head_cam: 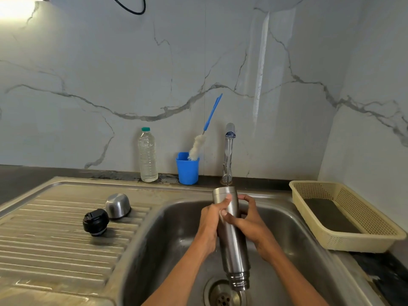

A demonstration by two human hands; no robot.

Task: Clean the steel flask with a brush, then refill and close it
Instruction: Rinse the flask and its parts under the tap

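Flask first: the steel body hangs inverted over the sink in the lower centre of the frame, its long axis running nearly vertical with a slight lean, closed base up near the tap and threaded mouth down just above the drain. A thin stream appears to fall from the spout onto the upturned base, though the view is too faint to be sure. Both hands wrap the upper half of the body: the left hand curls round it from the left of the frame, thumb laid across the steel, and the right hand curls round it from the right, fingers hooked behind the barrel near the base. They sit at almost the same height, touching or nearly touching across the front.

The coming move likely turns on the mouth pointing away from the brush, which stands head-down in the blue cup on the bench behind the sink, up and left of the hands. The left hand looks the nearer to it, so the right would probably keep the flask and tip its mouth upward.

Left of the basin, on the ribbed drainer, lie the black stopper and steel cap, side by side. A water bottle stands just left of the cup.
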